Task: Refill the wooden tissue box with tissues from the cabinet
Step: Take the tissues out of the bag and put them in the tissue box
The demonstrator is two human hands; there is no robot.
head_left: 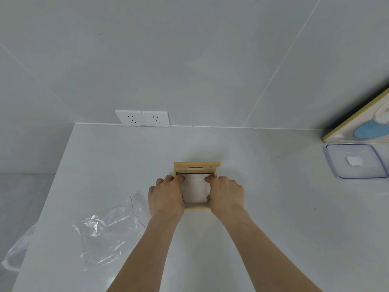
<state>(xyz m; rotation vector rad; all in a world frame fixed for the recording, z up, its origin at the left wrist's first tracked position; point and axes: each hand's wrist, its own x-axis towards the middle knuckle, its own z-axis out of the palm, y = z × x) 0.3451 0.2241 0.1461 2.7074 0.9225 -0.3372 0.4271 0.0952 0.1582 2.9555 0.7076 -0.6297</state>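
White tissues [195,189] already sit inside our wooden tissue box [197,207] mid-counter; our left hand [166,196] and right hand [226,193] press them down from either side, fingers curled on the stack, while the slotted lid [196,167] remains to close

No readable text, label, brand, number or sign appears on anything.

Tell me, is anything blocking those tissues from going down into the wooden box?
Nothing visible does. The lid is slid back toward the wall, leaving the wooden box open on top. The white tissues already sit in the opening, with the left hand and right hand pressing on either side. The plastic wrapper lies apart, to the left.
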